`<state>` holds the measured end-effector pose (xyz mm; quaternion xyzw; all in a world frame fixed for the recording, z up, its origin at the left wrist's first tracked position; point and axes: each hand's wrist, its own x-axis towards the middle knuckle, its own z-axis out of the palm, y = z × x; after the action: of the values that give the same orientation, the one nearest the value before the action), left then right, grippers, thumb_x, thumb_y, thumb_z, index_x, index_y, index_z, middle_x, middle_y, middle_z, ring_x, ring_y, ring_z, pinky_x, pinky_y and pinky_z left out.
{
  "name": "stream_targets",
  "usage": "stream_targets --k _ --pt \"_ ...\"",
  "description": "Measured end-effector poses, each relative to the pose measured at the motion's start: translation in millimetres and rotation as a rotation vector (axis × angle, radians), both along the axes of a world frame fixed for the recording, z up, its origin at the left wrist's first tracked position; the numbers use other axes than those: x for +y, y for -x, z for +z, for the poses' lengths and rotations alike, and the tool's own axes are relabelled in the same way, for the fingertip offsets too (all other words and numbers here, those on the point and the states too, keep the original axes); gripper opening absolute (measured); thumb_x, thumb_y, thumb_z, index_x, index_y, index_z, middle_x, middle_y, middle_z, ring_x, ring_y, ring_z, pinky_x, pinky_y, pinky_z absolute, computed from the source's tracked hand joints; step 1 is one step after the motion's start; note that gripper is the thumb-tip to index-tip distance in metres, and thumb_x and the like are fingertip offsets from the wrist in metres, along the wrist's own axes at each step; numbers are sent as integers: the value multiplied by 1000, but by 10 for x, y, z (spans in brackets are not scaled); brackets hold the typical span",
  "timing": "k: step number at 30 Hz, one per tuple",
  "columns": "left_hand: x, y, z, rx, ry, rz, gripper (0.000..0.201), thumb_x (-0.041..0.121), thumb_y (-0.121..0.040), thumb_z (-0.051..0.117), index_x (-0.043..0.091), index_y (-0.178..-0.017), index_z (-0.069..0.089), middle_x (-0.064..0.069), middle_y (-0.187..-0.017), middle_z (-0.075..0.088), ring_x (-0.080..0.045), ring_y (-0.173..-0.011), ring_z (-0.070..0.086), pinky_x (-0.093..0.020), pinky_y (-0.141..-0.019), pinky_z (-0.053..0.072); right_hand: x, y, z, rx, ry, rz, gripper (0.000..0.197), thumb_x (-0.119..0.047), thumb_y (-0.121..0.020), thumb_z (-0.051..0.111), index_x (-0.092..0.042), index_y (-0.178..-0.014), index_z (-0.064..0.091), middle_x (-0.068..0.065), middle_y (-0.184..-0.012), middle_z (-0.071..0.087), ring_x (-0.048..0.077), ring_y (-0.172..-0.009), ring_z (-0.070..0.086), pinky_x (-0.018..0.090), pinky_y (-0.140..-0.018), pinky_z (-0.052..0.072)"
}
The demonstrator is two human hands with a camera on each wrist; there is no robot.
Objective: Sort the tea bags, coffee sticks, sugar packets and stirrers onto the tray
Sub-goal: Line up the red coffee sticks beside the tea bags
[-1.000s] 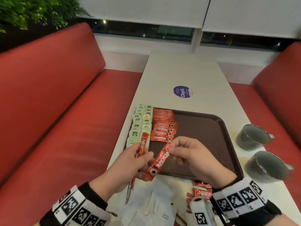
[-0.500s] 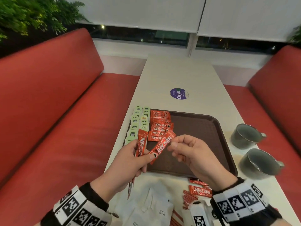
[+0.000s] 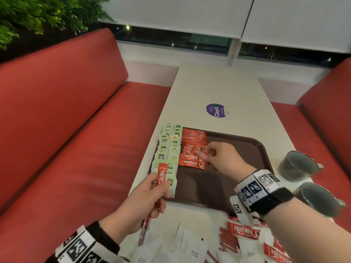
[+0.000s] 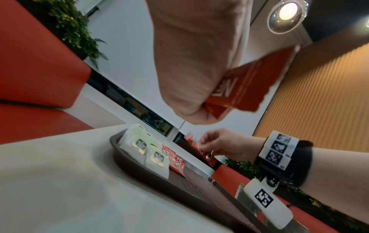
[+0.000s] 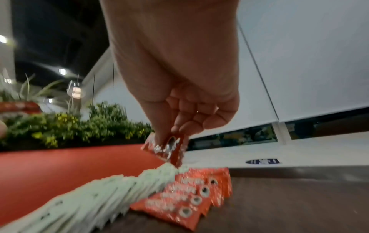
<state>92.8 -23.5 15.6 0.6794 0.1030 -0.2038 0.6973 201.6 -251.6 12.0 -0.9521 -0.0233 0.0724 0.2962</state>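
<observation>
A dark brown tray [image 3: 237, 168] lies on the white table. Two columns of green tea bags [image 3: 168, 154] fill its left side, with a column of red coffee sticks [image 3: 192, 149] beside them. My right hand [image 3: 218, 158] pinches one red coffee stick [image 3: 199, 153] [image 5: 169, 148] just above that red column. At the tray's near left corner, my left hand [image 3: 150, 198] grips another red coffee stick [image 3: 161, 176] [image 4: 249, 88] upright, together with a thin red stirrer [image 3: 146, 223]. White sugar packets [image 3: 191, 251] and more red coffee sticks [image 3: 243, 231] lie on the table near me.
Two grey mugs [image 3: 296, 166] [image 3: 319, 198] stand right of the tray. A purple round sticker [image 3: 216, 110] marks the table beyond it. Red benches [image 3: 76, 139] run along both sides of the table. A window and a green plant [image 3: 38, 14] are behind.
My right hand has carried its coffee stick forward from between the hands to over the red column on the tray. My left hand keeps hold of its stick and stirrer.
</observation>
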Motion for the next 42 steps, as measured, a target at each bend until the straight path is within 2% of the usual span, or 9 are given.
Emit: stream_targets --k 3,10,17,26,30,32,36,40,42 --pt "93 14 33 21 -19 0 15 24 -98 48 11 -90 50 -9 -70 51 -9 -35 41 -15 -34 23 80 -178 -168 129 204 133 20 -13 -81 71 -25 -71 59 -4 -82 61 19 -79 64 31 -75 54" --pt "176 23 44 60 -17 19 21 24 -98 47 4 -90 50 1 -52 50 -7 -29 37 -14 -31 22 268 -399 -379 186 315 170 24 -9 -84 64 -27 -69 56 -2 -86 62 19 -83 62 32 -80 53" --pt "201 -8 -32 91 40 66 19 22 -97 50 5 -102 54 -9 -79 58 -14 -44 47 -18 -36 23 277 -409 -444 191 415 136 7 -19 -88 57 -25 -88 60 -2 -97 61 22 -93 59 35 -86 51" --pt "142 -12 2 95 30 17 14 22 -98 49 9 -96 55 -11 -77 56 -11 -40 46 -18 -34 27 354 -404 -397 125 526 200 14 -16 -92 51 -20 -100 61 0 -101 62 23 -96 57 36 -94 41" --pt "157 -26 -8 102 54 36 13 15 -97 49 8 -105 57 -12 -81 59 -17 -51 52 -21 -37 28 364 -385 -361 90 548 197 13 -17 -91 50 -20 -98 61 1 -100 64 23 -95 58 37 -92 41" --pt "166 -30 5 81 37 28 14 12 -97 47 8 -107 56 -12 -82 60 -17 -52 54 -21 -38 29 383 -340 -312 35 459 173 11 -20 -92 50 -20 -93 61 -1 -95 64 22 -92 59 36 -88 44" --pt "148 -47 48 26 -25 -25 14 12 -97 47 12 -108 55 -11 -85 65 -19 -59 61 -21 -39 27 497 -37 -69 -16 -26 179 13 -27 -92 58 -23 -81 63 -6 -83 65 10 -75 59 23 -67 45" --pt "90 -59 50 -1 -40 -71 13 11 -95 49 12 -106 56 -8 -85 68 -23 -63 65 -21 -38 25 610 387 15 106 -448 241 7 -30 -87 66 -24 -85 69 3 -87 71 22 -83 65 34 -79 49" --pt "38 -52 53 -4 -29 -79 12 11 -95 50 13 -104 57 -9 -87 68 -25 -64 66 -20 -36 25 631 507 -50 181 -647 194 16 -36 -78 71 -21 -84 70 7 -82 68 25 -74 60 37 -75 48"
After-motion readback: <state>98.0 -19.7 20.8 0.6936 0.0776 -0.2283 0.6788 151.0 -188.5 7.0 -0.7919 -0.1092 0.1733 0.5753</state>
